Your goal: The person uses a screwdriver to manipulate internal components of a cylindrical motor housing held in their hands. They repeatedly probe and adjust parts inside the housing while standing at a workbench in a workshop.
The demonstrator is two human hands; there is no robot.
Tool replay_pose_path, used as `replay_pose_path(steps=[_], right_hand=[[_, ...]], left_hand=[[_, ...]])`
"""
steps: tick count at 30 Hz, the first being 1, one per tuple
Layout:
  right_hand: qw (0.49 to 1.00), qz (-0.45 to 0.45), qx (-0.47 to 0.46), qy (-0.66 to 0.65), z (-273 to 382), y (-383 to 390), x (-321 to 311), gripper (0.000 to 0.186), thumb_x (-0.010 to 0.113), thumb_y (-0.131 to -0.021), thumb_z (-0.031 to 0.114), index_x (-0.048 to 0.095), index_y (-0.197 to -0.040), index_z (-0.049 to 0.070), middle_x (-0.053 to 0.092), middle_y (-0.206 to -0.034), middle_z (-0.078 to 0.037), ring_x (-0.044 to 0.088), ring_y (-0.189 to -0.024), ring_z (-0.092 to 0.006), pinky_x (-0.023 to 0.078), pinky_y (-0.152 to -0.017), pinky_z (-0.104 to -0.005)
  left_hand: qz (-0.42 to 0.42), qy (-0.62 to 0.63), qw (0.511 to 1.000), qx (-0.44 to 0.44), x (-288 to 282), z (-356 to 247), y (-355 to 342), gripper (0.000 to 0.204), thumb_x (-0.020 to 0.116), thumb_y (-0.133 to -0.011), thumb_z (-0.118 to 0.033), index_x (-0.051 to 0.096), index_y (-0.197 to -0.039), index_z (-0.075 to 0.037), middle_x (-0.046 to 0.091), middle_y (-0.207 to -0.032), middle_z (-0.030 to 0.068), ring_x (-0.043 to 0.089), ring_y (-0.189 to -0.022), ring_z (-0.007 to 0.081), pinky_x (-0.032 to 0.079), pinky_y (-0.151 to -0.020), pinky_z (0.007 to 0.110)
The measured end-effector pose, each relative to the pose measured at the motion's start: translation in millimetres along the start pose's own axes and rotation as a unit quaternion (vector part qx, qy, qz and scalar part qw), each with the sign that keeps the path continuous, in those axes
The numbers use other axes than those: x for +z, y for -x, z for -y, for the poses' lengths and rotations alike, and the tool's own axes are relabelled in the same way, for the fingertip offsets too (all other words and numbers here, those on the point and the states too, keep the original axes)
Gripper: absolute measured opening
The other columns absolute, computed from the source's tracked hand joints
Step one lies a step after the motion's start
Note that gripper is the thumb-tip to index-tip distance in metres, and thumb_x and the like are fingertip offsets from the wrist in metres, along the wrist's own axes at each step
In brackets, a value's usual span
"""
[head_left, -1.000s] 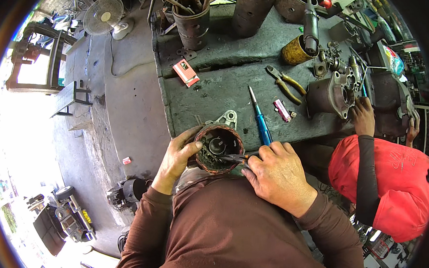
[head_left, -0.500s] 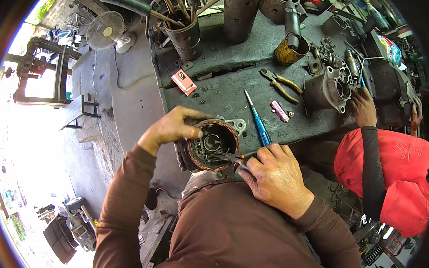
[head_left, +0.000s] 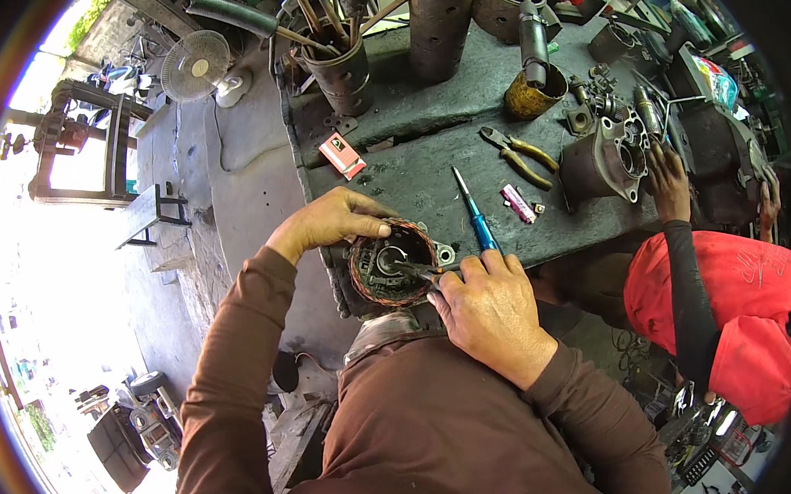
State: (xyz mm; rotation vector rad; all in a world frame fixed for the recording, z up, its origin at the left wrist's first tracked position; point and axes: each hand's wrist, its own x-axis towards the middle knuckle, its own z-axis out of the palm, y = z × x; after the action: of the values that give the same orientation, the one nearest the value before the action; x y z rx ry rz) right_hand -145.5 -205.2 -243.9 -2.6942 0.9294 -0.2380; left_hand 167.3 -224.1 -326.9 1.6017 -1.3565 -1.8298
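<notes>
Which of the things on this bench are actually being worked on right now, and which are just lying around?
In use:
- left hand steadying the round stator with copper windings
- right hand holding a thin metal tool into its centre

Lying about:
- blue-handled screwdriver
- yellow-handled pliers
- small red box
- pink lighter
- tins of tools
- grey housing under a co-worker's hand

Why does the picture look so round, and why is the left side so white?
Head view: a fisheye lens bends the workbench edges and leaves a dark rim; daylight washes out the yard at left; the left hand, right hand and copper-wound part are evenly lit and sharp.
</notes>
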Motion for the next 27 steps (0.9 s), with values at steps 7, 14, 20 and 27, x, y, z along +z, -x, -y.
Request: replay_pose_path(steps=[7, 14, 20, 27], right_hand=[[0.999, 0.041, -0.004, 0.031, 13.9, -12.5, -1.8, 0.024, 0.074, -0.097, 0.032, 0.080, -0.095, 0.009, 0.072, -0.097, -0.012, 0.064, -0.099, -0.0315, 0.049, -0.084, -0.0473], [0.998, 0.065, -0.005, 0.025, 18.8, -28.6, 8.5, 0.026, 0.072, -0.100, 0.033, 0.079, -0.096, 0.009, 0.073, -0.099, -0.013, 0.066, -0.100, -0.0324, 0.051, -0.086, -0.0476], [0.997, 0.080, 0.000, 0.002, 15.4, -41.9, 11.1, 0.028, 0.073, -0.100, 0.036, 0.078, -0.095, 0.008, 0.074, -0.092, -0.013, 0.070, -0.094, -0.0340, 0.053, -0.081, -0.0484], [0.998, 0.060, -0.030, 0.011, 9.0, -51.2, 5.4, 0.029, 0.072, -0.100, 0.035, 0.080, -0.091, 0.009, 0.075, -0.093, -0.014, 0.070, -0.095, -0.0344, 0.053, -0.083, -0.0493]], left_hand=[[-0.333, 0.092, 0.934, 0.088, 64.8, 23.7, 70.3, 0.059, 0.083, -0.099, -0.032, 0.069, -0.145, 0.003, 0.074, -0.133, 0.0175, 0.070, -0.122, 0.0238, 0.058, -0.104, 0.038], [-0.390, 0.016, 0.915, 0.106, 146.8, 34.7, 107.0, 0.104, 0.097, -0.080, -0.021, 0.043, -0.167, -0.001, 0.053, -0.156, 0.0152, 0.058, -0.143, 0.0298, 0.055, -0.112, 0.043], [-0.418, -0.138, 0.887, 0.139, 144.5, 37.4, 91.0, 0.111, 0.101, -0.071, -0.015, 0.041, -0.163, 0.002, 0.053, -0.156, 0.0221, 0.056, -0.146, 0.0359, 0.052, -0.118, 0.046], [-0.415, -0.107, 0.892, 0.145, 144.4, 43.3, 81.5, 0.115, 0.103, -0.068, -0.020, 0.041, -0.162, 0.003, 0.053, -0.157, 0.0243, 0.058, -0.145, 0.0379, 0.051, -0.119, 0.046]])
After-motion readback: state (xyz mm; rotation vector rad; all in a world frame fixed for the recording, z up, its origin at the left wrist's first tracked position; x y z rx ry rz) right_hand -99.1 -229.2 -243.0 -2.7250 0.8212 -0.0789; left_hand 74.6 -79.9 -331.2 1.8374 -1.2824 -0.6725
